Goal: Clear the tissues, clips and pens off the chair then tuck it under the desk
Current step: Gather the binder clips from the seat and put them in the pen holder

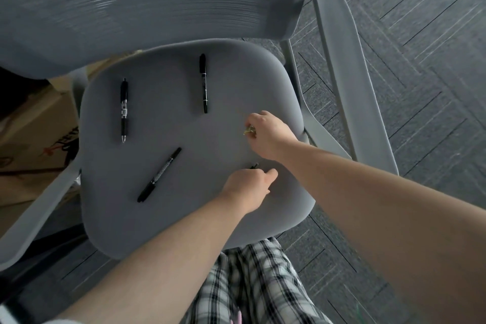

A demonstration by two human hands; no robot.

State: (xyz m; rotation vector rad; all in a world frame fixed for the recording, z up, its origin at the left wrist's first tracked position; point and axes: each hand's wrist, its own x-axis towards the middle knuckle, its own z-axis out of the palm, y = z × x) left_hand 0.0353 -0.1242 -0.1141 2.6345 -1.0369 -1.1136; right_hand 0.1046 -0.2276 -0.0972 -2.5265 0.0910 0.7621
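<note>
A grey office chair fills the view, its padded seat (pixel 168 218) right below me. Three black pens lie loose on it: a gel pen (pixel 123 110) at the left, a marker (pixel 203 83) near the back, and another marker (pixel 159 175) lying slantwise in the middle. My right hand (pixel 268 134) is over the seat's right side, fingers closed on small gold clips (pixel 249 130). My left hand (pixel 249 187) rests on the seat just in front of it, closed around a fourth black pen whose tip (pixel 254 165) pokes out past the fingers. No tissues are in view.
The chair's mesh backrest (pixel 147 2) stands at the top, with grey armrests at the right (pixel 349 81) and left (pixel 34 216). A brown cardboard box (pixel 34 134) sits on the floor to the left. Dark herringbone carpet (pixel 420 60) spreads to the right. My checked shorts (pixel 252 284) are below.
</note>
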